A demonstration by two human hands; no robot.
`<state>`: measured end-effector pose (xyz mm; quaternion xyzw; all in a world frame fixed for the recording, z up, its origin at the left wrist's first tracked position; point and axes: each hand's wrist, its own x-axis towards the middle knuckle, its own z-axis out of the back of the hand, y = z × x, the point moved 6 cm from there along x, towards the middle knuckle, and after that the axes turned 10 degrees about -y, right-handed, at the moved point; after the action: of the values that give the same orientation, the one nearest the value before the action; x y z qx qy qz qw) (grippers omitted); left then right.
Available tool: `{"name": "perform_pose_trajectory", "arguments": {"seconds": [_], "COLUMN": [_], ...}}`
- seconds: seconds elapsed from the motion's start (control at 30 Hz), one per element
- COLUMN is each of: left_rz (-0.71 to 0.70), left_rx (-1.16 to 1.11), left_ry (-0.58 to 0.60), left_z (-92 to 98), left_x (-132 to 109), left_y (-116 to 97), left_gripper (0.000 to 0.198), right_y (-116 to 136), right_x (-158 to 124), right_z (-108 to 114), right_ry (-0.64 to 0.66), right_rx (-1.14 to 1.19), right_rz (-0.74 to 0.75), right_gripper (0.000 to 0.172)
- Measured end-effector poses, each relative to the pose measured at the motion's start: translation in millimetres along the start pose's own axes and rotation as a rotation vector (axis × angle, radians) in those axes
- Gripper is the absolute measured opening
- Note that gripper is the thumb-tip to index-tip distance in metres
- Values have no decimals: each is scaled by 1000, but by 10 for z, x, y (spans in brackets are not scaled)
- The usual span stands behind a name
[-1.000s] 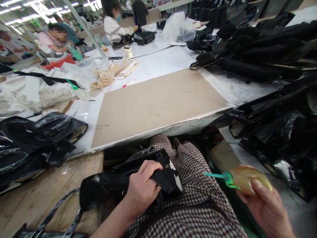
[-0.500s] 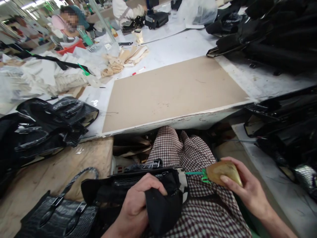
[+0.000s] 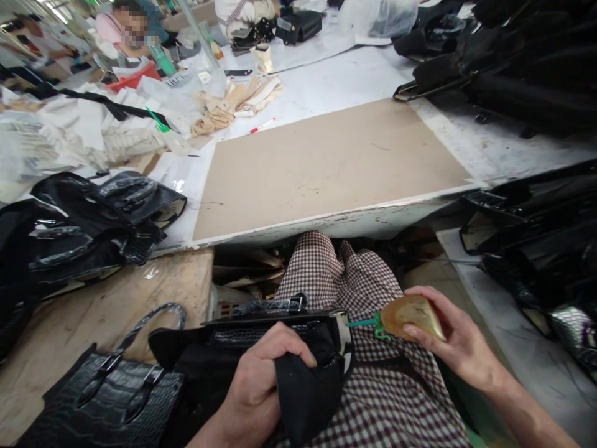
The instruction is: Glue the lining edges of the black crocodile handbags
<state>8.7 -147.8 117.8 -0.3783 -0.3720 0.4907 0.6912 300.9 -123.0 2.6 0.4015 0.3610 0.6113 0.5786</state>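
My left hand [image 3: 259, 386] is closed on the black lining of an open black handbag [image 3: 242, 348] that rests on my checked lap. My right hand [image 3: 454, 348] grips a yellowish squeeze bottle [image 3: 410, 316] whose green nozzle points left, close to the bag's right edge. A second black crocodile-pattern handbag [image 3: 107, 404] with strap handles lies at the lower left on a wooden surface.
A tan board [image 3: 326, 168] lies on the white worktable ahead. Heaps of black bags sit at the left [image 3: 79, 230] and right [image 3: 536, 224]. Pale paper and fabric scraps [image 3: 233, 106] lie further back. Other people [image 3: 125, 25] work at the far end.
The view has tilted down and the second handbag has come into sight. My right hand brought the bottle left, nearer the held bag. My left hand keeps its grip.
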Motion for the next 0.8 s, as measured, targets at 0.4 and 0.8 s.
{"name": "perform_pose_trajectory", "arguments": {"seconds": [0.4,0.8], "left_rz": [-19,-19], "left_rx": [4,-16], "left_ry": [-16,5], "left_z": [-15,-32], "left_x": [-2,-76], "left_y": [-42,-22], "left_gripper": [17,17], "right_y": [-38,-69], "right_x": [-60,-126], "right_z": [71,105], "right_ry": [-59,2], "right_rx": [45,38], "right_rz": [-12,-26], "right_gripper": [42,41]}}
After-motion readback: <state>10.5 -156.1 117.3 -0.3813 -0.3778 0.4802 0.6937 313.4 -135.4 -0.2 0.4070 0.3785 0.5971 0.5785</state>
